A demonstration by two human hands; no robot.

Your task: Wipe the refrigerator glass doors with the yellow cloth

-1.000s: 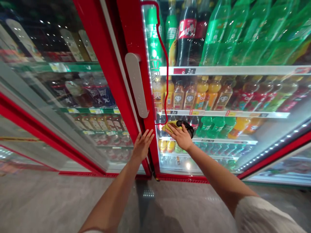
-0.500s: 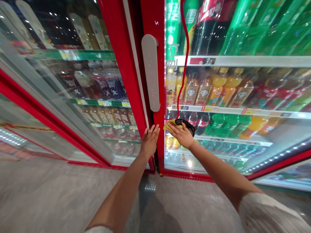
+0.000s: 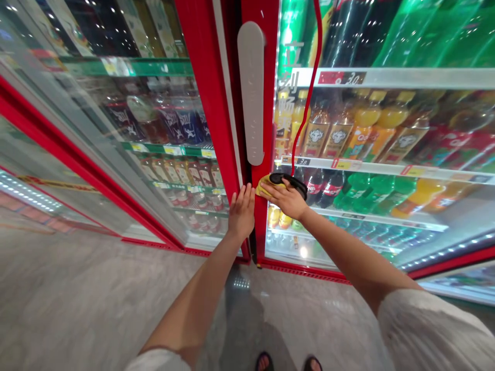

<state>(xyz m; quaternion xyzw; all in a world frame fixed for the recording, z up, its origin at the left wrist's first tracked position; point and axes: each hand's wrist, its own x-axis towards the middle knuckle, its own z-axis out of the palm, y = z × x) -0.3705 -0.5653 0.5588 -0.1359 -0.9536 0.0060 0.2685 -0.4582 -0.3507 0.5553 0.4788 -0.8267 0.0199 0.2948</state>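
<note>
At the left, drinks (image 3: 185,126) stand in rows behind the glass of the left door (image 3: 205,95), whose red frame slants down toward the floor (image 3: 93,299). The left hand (image 3: 242,216) rests at the lower part of that frame, beside the dark gap (image 3: 252,246) between the doors; its fingers point up, slightly apart, and its grip is released, with nothing in it. Just above, a pale handle (image 3: 250,95) runs lengthwise up the red frame of the right door (image 3: 261,229). Below the handle lies the yellow cloth (image 3: 262,190), laid over the frame's inner strip and the edge of the glass. Its visible end points left, toward the gap; its long axis seems to run crosswise, tilted a little, though the rest is hidden. The right hand (image 3: 286,199) covers it, fingers stretched out leftward and pressing it against the door; whether its grip also curls around the cloth, I cannot tell. A black thing (image 3: 277,179) touches that hand along its upper side, sloping down to the right, and a red line (image 3: 305,111) on the glass comes down to it. The step in hand looks like wiping this door; the next move likely calls for flat, even pressure along the frame, clear of the left fingers. Farther right, green bottles (image 3: 381,195) fill a shelf behind the glass.
</note>
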